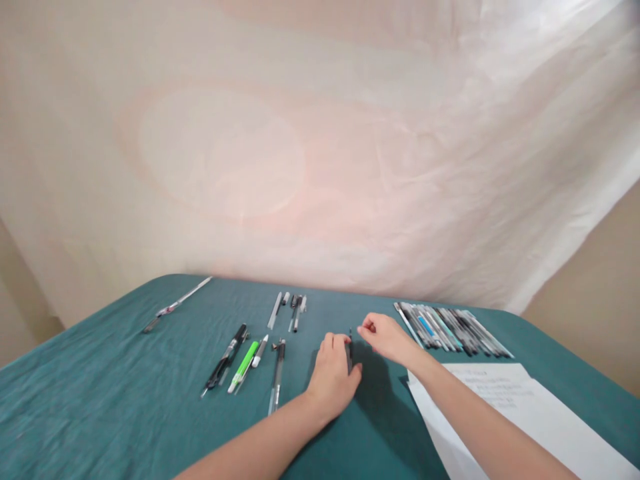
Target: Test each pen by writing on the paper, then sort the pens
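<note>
1. Nearest me, white paper (560,427) lay on the teal tabletop (100,393), at least two sheets overlapping. One bore several lines of grey print, too blurred for me to read.
2. One clear-barrelled pen (278,377) with a dark upper end lay just beyond my left forearm.
3. My left hand (332,373) rested low, palm down and fingers bent, with the index finger against one dark pen (351,353). The pen lay between that finger and the thumb; whether the two pinched it, I could not tell.
4. Left of that hand were one green pen (244,367), one white-capped piece (260,351) near it, and one black pen (225,360) with slimmer clear parts alongside, too crowded to count. I could make out no brand on them.
5. My right hand (383,337) hung just right of the dark pen's far end, thumb and fingertips pressed together; anything tiny between them was too small to tell.
6. Beyond the paper lay one slanting row of pens (450,330), well over ten, mostly black, grey and clear, with a blue label whose lettering was illegible.
7. Farther off were about five small pen parts (275,311) and, far left, one long pale stick (190,295).
8. One pale cloth (320,147) hung behind everything.
</note>
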A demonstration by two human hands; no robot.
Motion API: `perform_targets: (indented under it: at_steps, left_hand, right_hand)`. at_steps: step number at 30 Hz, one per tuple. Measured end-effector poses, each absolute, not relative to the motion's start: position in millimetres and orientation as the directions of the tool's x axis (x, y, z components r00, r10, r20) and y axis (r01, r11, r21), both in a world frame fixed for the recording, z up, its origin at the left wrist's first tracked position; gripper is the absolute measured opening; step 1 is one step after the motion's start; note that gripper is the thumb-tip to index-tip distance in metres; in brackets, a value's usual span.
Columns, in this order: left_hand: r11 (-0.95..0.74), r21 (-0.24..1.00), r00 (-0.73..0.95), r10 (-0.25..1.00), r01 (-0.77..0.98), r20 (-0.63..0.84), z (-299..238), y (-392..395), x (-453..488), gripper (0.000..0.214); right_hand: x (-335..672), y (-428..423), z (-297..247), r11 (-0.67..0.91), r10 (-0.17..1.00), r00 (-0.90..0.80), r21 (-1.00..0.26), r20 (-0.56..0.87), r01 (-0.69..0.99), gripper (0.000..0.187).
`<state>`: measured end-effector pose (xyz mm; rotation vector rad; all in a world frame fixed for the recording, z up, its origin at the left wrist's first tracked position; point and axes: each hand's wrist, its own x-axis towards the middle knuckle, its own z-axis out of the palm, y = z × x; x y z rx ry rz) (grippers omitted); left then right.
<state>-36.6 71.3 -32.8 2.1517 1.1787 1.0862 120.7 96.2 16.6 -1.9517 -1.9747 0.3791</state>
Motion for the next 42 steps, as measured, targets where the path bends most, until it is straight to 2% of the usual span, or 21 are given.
perform_targets:
  at_steps: [5, 13, 22, 31, 34, 37, 42]
  left_hand:
    - [-0.528, 0.61, 0.374, 0.849, 0.59, 0.373, -28, 65, -39, 0.04]
    - [-0.554, 0.567, 0.448, 0.831, 0.61, 0.33, -21, 64, -40, 0.035]
    - [-0.575, 0.616, 0.467, 0.812, 0.538, 0.35, -18, 61, -39, 0.033]
    - [-0.567, 0.704, 0.455, 0.808, 0.427, 0.375, -25, 64, -40, 0.028]
    - [-0.573, 0.743, 0.448, 0.797, 0.346, 0.406, -23, 66, -39, 0.02]
    - [-0.562, 0.783, 0.417, 0.8, 0.267, 0.432, -21, 70, -38, 0.017]
    - [-0.484, 0.848, 0.32, 0.856, 0.215, 0.407, -26, 78, -38, 0.018]
  right_hand:
    - [106, 116, -7, -0.064, 0.996, 0.03, -0.417, -0.087, 0.907, 0.035]
    - [121, 121, -19, -0.136, 0.978, 0.035, -0.502, -0.205, 0.854, 0.032]
    - [122, 117, -20, -0.15, 0.98, 0.066, -0.48, -0.188, 0.865, 0.036]
    - [132, 115, -13, -0.19, 0.978, 0.128, -0.462, -0.163, 0.866, 0.02]
    - [136, 113, -11, -0.18, 0.98, 0.106, -0.524, -0.168, 0.832, 0.019]
    - [136, 110, -6, -0.146, 0.985, 0.05, -0.641, -0.166, 0.753, 0.016]
    - [138, 108, 12, -0.026, 0.999, -0.016, -0.823, -0.042, 0.567, 0.012]
